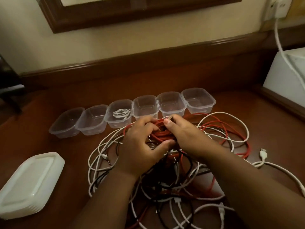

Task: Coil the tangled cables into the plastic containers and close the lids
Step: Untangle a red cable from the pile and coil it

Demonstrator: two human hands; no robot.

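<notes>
Head view: a red cable bundle [162,132] is held between both hands above the tangled cable pile [165,171] on the brown table [57,146]. The left hand [140,144] is curled round the bundle's near side, thumb hooked under it. The right hand [183,131] is closed on the bundle's far end, with what looks like a connector tip pinched between thumb and forefinger; detail there is blurred. Six clear plastic containers [145,104] are lined in a row just behind the pile, all lidless. A coiled white cable [121,113] is seen in the third container from the left; the other five hold nothing visible. A stack of white lids [31,182] is set left of the pile, well apart from it. A white USB plug [263,154] is lying at the pile's right edge. A white box [285,76] is placed right of and behind the pile, with a white cord [279,42] run up from it to a wall socket [279,7].
</notes>
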